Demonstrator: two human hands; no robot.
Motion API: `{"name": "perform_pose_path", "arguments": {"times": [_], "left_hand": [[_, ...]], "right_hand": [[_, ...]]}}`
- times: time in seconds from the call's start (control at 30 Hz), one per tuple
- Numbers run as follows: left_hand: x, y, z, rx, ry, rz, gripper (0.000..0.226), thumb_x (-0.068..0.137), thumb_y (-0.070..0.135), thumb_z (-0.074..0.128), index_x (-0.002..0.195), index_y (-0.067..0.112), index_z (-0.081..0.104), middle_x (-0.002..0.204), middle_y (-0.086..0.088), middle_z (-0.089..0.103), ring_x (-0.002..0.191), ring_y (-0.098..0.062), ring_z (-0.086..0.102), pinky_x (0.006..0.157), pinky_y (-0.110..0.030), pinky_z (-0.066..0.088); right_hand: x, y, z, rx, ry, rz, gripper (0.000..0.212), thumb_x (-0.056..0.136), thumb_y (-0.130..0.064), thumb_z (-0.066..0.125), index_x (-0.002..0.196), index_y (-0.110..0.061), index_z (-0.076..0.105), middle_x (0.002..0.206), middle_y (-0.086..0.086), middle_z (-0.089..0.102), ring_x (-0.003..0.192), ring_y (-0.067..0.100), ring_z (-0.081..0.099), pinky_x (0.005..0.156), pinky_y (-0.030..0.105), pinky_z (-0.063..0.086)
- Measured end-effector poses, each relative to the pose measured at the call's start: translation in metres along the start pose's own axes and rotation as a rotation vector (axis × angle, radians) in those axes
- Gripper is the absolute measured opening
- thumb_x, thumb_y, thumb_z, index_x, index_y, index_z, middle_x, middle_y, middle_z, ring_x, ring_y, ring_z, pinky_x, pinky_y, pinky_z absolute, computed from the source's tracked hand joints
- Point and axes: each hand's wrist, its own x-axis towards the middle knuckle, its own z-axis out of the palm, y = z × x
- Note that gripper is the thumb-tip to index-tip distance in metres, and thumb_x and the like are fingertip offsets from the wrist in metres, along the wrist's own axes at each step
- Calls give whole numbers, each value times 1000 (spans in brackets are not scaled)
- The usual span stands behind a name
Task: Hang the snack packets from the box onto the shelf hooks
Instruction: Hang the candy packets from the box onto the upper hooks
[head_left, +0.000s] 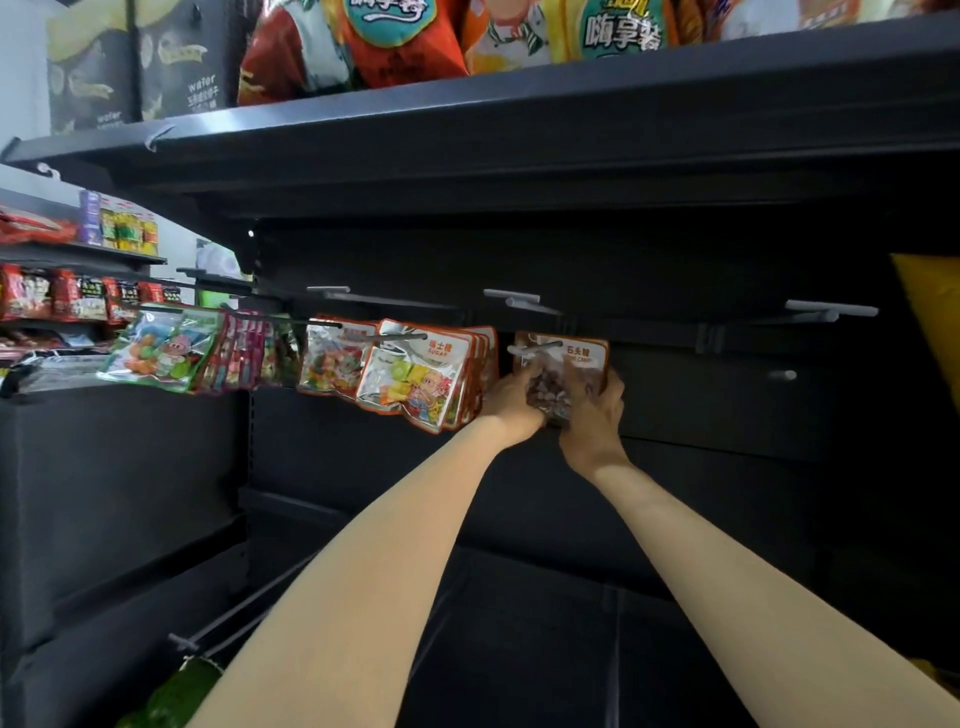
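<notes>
An orange-edged snack packet (584, 358) with dark candy sits at a metal shelf hook (535, 347), whose tip pokes out near its top left corner. My left hand (511, 397) grips the packet's left side. My right hand (592, 415) holds its lower right side from below. To the left, several similar orange-edged packets (415, 379) hang on the neighbouring hook. The box is not in view.
More candy packets (161, 348) hang further left. Bare hooks with white tags (826, 310) stick out to the right on the dark back panel. A black shelf (467, 119) with large snack bags runs overhead. A yellow bag (930, 312) shows at the right edge.
</notes>
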Motion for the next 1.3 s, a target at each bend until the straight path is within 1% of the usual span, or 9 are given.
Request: {"name": "perform_pose_path", "arguments": {"times": [0.17,0.3,0.4,0.5,0.6,0.8,0.93,1.07,1.3], "left_hand": [[-2,7,-3,26,37,17,49,99,16,42,146,22,29,145,-8,40,129,-26,42,100,-31,37],[-9,7,-8,24,225,18,33,95,16,50,128,15,49,124,-5,57,113,-22,56,93,-31,47],[-40,1,-28,25,369,154,24,93,12,52,116,14,57,107,2,63,96,-9,59,81,-21,47],[-81,-16,-60,62,465,215,17,95,15,49,109,16,60,90,2,66,79,-8,63,73,-28,54],[-115,-40,-93,95,542,169,16,94,16,50,107,17,59,86,-2,67,73,-13,66,73,-36,55],[-204,-130,-175,146,669,-71,16,91,10,52,101,21,60,83,2,68,74,-12,65,76,-34,54],[-277,-214,-225,99,701,-295,19,90,8,52,90,25,59,76,6,68,74,-15,66,78,-37,54],[-355,-300,-268,105,674,-547,15,89,8,52,86,21,59,75,4,67,80,-16,65,68,-25,48],[-467,-412,-315,179,620,-928,11,90,13,52,93,14,63,91,-5,66,79,-17,59,64,-27,42]], "right_hand": [[-2,-5,0,12,104,-26,74,86,15,45,149,-17,22,153,15,-6,141,32,4,116,32,9],[-19,-20,-2,5,299,-103,58,83,11,53,137,-11,43,146,18,16,128,32,22,108,34,31],[-36,-38,-5,217,308,-173,44,84,6,54,125,-12,50,135,12,35,121,25,39,99,29,40],[-56,-71,-2,440,157,-250,30,89,4,50,112,-16,52,105,-1,58,94,9,57,80,16,47],[-73,-109,9,542,63,-325,24,93,-1,49,103,-23,50,92,-4,61,82,7,59,72,18,49],[-111,-212,86,639,-149,-459,19,94,-6,48,103,-20,55,95,-3,62,86,9,59,77,20,46],[-153,-282,174,623,-349,-500,19,92,-8,48,104,-17,61,102,0,63,93,13,58,83,29,47],[-211,-343,273,551,-604,-493,20,92,-10,47,104,-13,63,104,5,62,97,20,58,86,35,46],[-285,-410,402,482,-1021,-390,30,90,-6,46,114,-9,65,115,5,66,107,17,59,82,19,40]]}}
